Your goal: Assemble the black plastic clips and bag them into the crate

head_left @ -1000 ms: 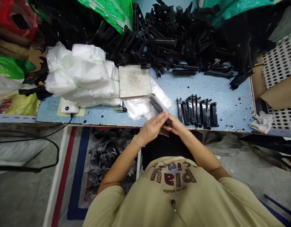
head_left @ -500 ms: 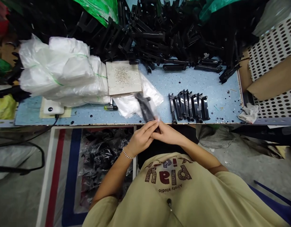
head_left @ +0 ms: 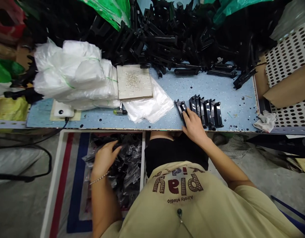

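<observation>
My right hand (head_left: pixel 194 127) is at the bench's front edge, its fingers closed on a glossy black plastic part (head_left: pixel 180 107) at the left end of a short row. The other black plastic parts (head_left: pixel 207 110) of that row stand side by side just right of my fingers. Over a bin below the bench, my left hand (head_left: pixel 105 155) has its thumb and fingers apart and holds nothing that I can see. Under it lies a heap of black parts in clear bags (head_left: pixel 129 165).
A big pile of black parts (head_left: pixel 167 43) fills the bench's back. To the left are stacked clear plastic bags (head_left: pixel 75 72), a pale board (head_left: pixel 134 91) with tiny bits on it, loose bags (head_left: pixel 157 105), a screwdriver-like tool (head_left: pixel 120 112) and a white corded box (head_left: pixel 63 109). A perforated white crate (head_left: pixel 288 56) stands right.
My hands were together, holding a bagged black part. Now they are apart: the left has moved down over the bin, the right onto the row, whose left end has shifted left.
</observation>
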Available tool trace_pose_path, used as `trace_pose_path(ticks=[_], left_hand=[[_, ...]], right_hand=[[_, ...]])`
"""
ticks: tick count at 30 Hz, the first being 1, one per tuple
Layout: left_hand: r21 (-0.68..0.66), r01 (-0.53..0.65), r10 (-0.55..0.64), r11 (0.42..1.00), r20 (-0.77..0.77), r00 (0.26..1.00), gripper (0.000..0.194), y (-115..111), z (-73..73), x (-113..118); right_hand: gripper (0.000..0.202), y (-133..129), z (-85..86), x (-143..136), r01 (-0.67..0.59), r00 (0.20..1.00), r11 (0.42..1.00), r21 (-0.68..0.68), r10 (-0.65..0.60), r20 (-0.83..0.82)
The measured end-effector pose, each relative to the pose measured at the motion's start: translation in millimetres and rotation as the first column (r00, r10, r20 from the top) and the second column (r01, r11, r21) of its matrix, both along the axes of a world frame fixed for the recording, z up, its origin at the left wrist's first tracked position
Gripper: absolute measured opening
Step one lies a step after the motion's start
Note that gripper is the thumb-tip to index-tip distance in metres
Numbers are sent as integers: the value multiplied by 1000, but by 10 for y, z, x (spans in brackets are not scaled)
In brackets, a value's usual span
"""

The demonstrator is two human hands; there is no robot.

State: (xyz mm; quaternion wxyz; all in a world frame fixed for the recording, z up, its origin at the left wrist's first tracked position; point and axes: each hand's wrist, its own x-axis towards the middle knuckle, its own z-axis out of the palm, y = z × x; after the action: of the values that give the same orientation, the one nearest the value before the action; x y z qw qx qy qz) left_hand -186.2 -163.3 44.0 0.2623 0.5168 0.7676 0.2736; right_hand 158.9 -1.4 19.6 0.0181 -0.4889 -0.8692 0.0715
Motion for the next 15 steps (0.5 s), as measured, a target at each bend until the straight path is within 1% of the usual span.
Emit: trace_pose_path(ticks=[2,3,4,5,6,7,9,10,11,12,13,14,15], left_hand=[[29,38,-38,999,1,999,20,300,-147,140],[63,75,-75,995,-5,997,18,483,-220,233],[133,134,-131,982,-26,991,16,683,-293,338],[219,208,-194,953,-81,978,16,893,-364,448],[270,270,-239,924,-143,960,13,1102,-432,556],[290,314,-262,904,-205,943,10,1298,-495,651],[262,358,-286,896,-276,918,9,1616,-595,769],[241,363,-296,900,-273,915,10,1727,-629,784],[219,360,-307,907,-240,921,13,1806,-653,769],[204,352,-319,913,-177,931,16,1856,-667,730],[192,340,-329,920,-88,940,18,1883,-671,678],[184,324,-332,928,15,943,18,1894,-669,620],[179,297,-320,938,121,940,17,1894,-662,567]], right_hand=[[68,-8,55,-16,48,998,999,-20,-48,39],[71,-6,92,-37,90,993,995,-31,-87,74],[75,2,128,-62,129,986,991,-43,-123,111],[78,18,158,-85,163,978,985,-61,-153,142],[78,43,181,-100,194,971,977,-86,-179,161],[76,74,197,-99,227,965,966,-122,-206,163],[68,147,209,-40,286,958,931,-229,-271,97],[65,182,210,15,300,951,905,-301,-308,20],[62,210,209,78,294,931,874,-386,-353,-91],[62,230,207,139,258,885,836,-484,-406,-228],[62,241,204,187,189,804,786,-589,-468,-367],[62,244,201,211,87,691,721,-687,-541,-480],[60,242,196,205,-37,563,646,-763,-617,-550]])
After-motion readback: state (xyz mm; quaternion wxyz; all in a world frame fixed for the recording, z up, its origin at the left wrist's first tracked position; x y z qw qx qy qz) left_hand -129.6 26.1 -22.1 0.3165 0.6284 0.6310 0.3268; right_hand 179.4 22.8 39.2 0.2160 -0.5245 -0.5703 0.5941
